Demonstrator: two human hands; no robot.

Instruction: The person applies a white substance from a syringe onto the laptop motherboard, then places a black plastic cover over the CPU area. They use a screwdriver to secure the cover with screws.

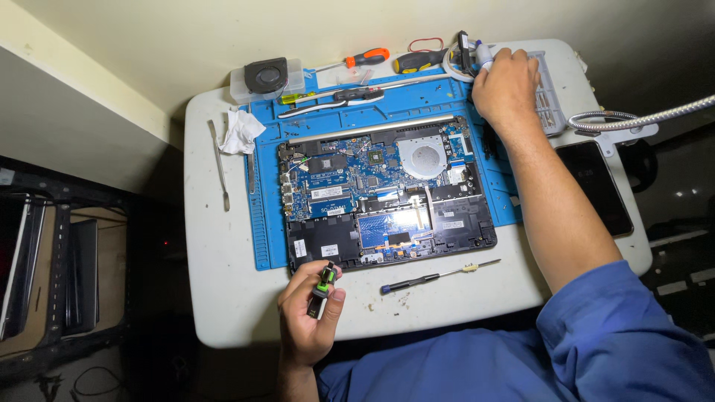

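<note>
**Two hands at an open laptop**

A white counter (216, 298) holds a blue mat (262, 246). On the mat lies an open laptop (387, 193) with its back cover off. You can see its green board and a round fan inside.

At the far left corner of the counter sits a clear plastic box (238, 88). A small black fan (266, 74) rests on top of it. What is inside the box is too hard to see. A pale tray (550, 97) with little slots sits at the far right corner.

The right hand (506, 85) is stretched far out, arm nearly straight, to the far right edge of the mat. Its fingers are curled on a small white and blue thing there. I cannot tell what that is.

The left hand (309, 313) is close to the body at the near edge of the counter, palm up and bent at the wrist. It holds a small black and green tool (322, 286) tight between thumb and fingers. The tool's long side points up toward the laptop, tilted a little.

A thin screwdriver (439, 276) lies flat near the near edge, pointing left to right.

A crumpled white tissue (240, 132) lies by the left edge of the mat.
</note>
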